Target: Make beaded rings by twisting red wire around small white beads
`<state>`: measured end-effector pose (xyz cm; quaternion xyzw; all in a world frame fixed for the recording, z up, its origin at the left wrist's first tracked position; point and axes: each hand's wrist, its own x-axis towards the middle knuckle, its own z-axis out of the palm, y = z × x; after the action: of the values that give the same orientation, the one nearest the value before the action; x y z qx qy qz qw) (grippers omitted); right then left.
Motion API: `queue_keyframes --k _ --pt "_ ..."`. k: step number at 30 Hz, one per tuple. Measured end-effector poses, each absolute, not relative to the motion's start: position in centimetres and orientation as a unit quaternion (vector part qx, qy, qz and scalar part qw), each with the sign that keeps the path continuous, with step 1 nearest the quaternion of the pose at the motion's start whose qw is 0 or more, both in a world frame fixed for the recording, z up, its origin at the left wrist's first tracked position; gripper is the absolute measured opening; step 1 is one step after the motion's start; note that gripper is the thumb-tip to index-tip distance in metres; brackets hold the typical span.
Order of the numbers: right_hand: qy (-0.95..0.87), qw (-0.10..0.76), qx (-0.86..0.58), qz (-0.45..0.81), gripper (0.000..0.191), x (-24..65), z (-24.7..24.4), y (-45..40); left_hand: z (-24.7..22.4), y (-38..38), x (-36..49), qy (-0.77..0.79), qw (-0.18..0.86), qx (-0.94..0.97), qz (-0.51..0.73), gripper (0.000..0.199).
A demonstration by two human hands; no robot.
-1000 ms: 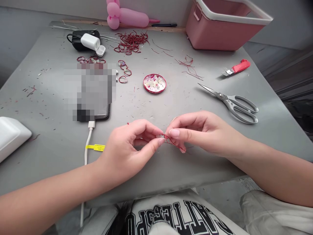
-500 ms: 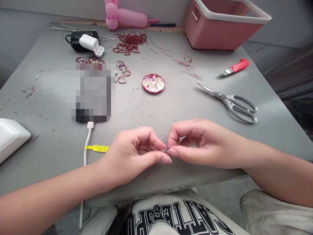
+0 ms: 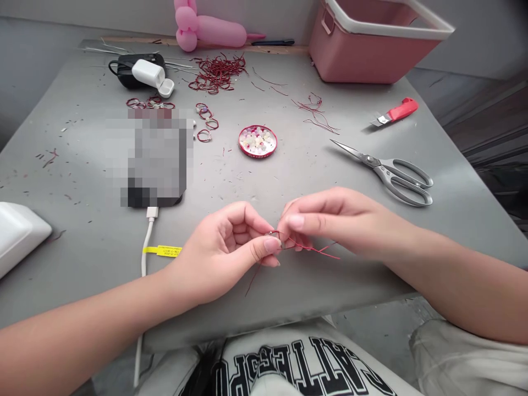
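Roughly crosswise — red cord point(image 3: 312, 249), forked end rightward, in left fingers' point(image 3: 260, 248) pinch — right fingers' point(image 3: 310, 221) hold unclear.

The one view comes from a camera on the person's head. It stands above the near edge of the bench point(image 3: 297, 300) and faces forward and down. The hands point(image 3: 225, 256) are near to it, below the middle of the view; the clothes point(image 3: 289, 366) show at the bottom, while the box point(image 3: 371, 58) and the wall point(image 3: 272, 16) lie farther, at the top.
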<state>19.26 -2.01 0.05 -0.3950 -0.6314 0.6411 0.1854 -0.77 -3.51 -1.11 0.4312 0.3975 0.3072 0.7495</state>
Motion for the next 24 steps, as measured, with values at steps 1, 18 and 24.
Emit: queue_keyframes --k 1,18,24 --pt "-0.575 0.167 -0.383 0.703 0.025 19.4 0.0 -1.5 -1.1 -3.5 -0.8 0.393 0.75 0.427 0.317 0.017" --pt "-0.492 0.143 -0.357 0.781 0.012 19.2 -0.5 -1.6 -0.9 -3.5 -0.7 0.392 0.771 0.414 0.283 0.029" --pt "-0.505 0.177 -0.377 0.756 0.011 19.0 -0.6 -1.6 -1.0 -3.5 -0.8 0.384 0.768 0.426 0.285 0.013"
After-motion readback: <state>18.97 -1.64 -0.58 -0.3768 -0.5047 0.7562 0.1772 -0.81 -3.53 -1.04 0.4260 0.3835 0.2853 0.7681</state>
